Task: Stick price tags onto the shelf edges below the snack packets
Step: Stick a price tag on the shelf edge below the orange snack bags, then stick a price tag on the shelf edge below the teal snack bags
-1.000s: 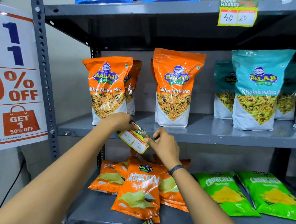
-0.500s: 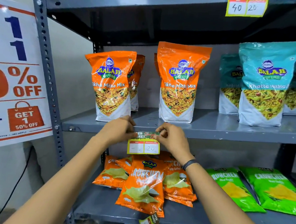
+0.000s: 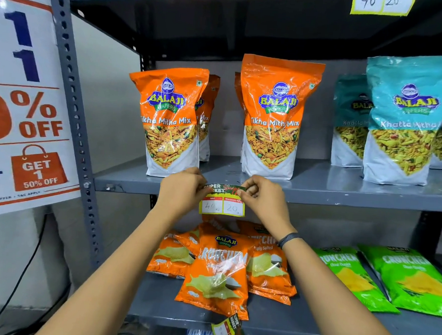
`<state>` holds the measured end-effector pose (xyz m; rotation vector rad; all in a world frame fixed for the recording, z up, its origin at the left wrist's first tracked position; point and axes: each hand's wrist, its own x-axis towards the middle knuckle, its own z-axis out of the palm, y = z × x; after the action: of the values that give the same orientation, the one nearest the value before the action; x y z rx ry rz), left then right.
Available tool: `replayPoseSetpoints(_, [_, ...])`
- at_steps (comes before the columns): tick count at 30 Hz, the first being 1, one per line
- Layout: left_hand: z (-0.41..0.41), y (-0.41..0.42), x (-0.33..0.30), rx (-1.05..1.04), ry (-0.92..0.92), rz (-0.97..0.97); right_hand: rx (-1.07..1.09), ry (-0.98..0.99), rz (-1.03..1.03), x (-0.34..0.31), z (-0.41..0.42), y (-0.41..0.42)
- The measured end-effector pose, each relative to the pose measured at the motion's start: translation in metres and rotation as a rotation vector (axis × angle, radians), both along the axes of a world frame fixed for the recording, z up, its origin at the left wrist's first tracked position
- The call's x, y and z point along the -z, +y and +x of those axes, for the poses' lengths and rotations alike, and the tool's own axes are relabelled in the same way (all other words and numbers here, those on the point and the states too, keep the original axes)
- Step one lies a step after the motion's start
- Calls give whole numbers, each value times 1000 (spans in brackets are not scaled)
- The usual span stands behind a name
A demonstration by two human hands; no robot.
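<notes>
In my head view a grey steel rack fills the frame, and its middle shelf edge [image 3: 316, 196] runs level across the centre. On that shelf two orange snack packets [image 3: 272, 118] stand upright with a bare stretch of shelf between them. The price tag [image 3: 222, 201] sits flat against the edge just below that gap, its lower half hanging under the lip. My left hand [image 3: 181, 190] is pinched on the tag's left top corner and my right hand [image 3: 263, 198] on its right top corner; the fingertips cover parts of the header print. The edge is bare to the right of my hands. Below, flat orange packets [image 3: 219, 268] crowd the lower shelf. A second tag [image 3: 228, 329] on that shelf's lip is tilted and blurred. The discount poster [image 3: 24, 103] is cut off at the left.
</notes>
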<state>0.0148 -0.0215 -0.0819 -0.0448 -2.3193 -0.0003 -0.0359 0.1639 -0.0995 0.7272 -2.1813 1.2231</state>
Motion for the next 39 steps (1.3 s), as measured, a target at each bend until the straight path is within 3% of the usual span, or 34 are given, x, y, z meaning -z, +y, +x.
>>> replayPoseSetpoints(11, [-12,23,9,-158,141,209,20,34,-16,4,-2,-1])
replayPoseSetpoints(17, [-9,48,27,-248,191,284,11,92,-131,9,0,48])
replayPoseSetpoints(20, [-11,95,32,-123,443,318,123,158,-201,9,-4,101])
replayPoseSetpoints(22, [-16,142,34,59,504,338,218,193,-256,9,-9,144])
replayPoseSetpoints(26, [-27,262,44,361,322,349,435,255,-340,7,-25,242])
replayPoseSetpoints(29, [-48,354,59,402,15,346,609,339,-316,7,-40,315])
replayPoseSetpoints(32, [-82,429,65,362,-253,433,720,359,-160,9,-61,378])
replayPoseSetpoints(35, [-110,476,62,361,-362,571,650,261,65,15,-83,422])
replayPoseSetpoints(39, [-125,503,59,329,-278,633,441,240,140,17,-99,448])
